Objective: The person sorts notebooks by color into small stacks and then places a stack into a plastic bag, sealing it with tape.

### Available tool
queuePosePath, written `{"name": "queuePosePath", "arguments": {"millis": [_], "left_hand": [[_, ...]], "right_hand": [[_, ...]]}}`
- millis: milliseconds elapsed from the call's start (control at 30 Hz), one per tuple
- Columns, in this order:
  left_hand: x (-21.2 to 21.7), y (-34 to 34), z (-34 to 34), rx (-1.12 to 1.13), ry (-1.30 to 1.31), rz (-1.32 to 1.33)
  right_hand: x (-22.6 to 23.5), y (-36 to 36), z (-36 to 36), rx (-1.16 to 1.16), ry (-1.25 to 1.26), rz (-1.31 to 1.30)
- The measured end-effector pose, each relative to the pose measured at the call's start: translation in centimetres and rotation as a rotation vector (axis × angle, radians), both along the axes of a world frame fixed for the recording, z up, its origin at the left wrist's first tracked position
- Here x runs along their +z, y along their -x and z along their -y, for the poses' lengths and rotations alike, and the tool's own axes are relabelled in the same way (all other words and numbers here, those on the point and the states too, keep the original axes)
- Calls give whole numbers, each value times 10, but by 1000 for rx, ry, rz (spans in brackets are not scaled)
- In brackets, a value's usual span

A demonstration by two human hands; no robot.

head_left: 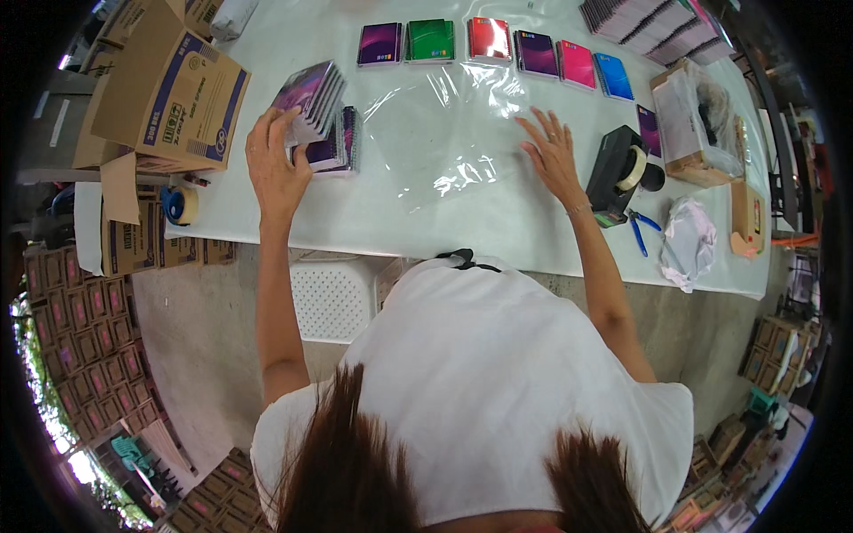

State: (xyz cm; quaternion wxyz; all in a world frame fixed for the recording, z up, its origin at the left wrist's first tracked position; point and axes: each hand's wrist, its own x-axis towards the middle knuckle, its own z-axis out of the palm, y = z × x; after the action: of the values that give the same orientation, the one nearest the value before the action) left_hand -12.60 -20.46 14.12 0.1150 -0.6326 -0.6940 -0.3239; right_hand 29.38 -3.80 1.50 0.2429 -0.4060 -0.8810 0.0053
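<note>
At the table's left side, my left hand (277, 169) is closed on the near end of a tilted stack of small spiral notebooks (313, 98) with purple covers. Beneath and beside that stack are more purple spiral notebooks (336, 151). My right hand (553, 160) is open, palm down and fingers spread, at the right edge of a clear plastic sheet or bag (444, 133) lying flat and shiny on the table. Along the far side runs a row of single notebooks: purple (379, 44), green (431, 41), red (490, 40), dark purple (537, 53), pink (577, 64) and blue (613, 76).
Right of my right hand stand a black tape dispenser (615, 173), blue-handled cutters (641, 233) and crumpled white plastic (689, 244). Behind them are a plastic-lined box (697, 124) and tall notebook stacks (657, 27). An open cardboard box (169, 98) and a tape roll (181, 205) occupy the left.
</note>
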Motion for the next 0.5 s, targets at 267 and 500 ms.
{"name": "queuePosePath", "arguments": {"millis": [267, 500], "left_hand": [[-66, -89, -20, -86, 90, 65], [-181, -164, -9, 67, 402, 207]], "right_hand": [[-41, -5, 56, -127, 214, 220], [-32, -13, 105, -114, 323, 22]]}}
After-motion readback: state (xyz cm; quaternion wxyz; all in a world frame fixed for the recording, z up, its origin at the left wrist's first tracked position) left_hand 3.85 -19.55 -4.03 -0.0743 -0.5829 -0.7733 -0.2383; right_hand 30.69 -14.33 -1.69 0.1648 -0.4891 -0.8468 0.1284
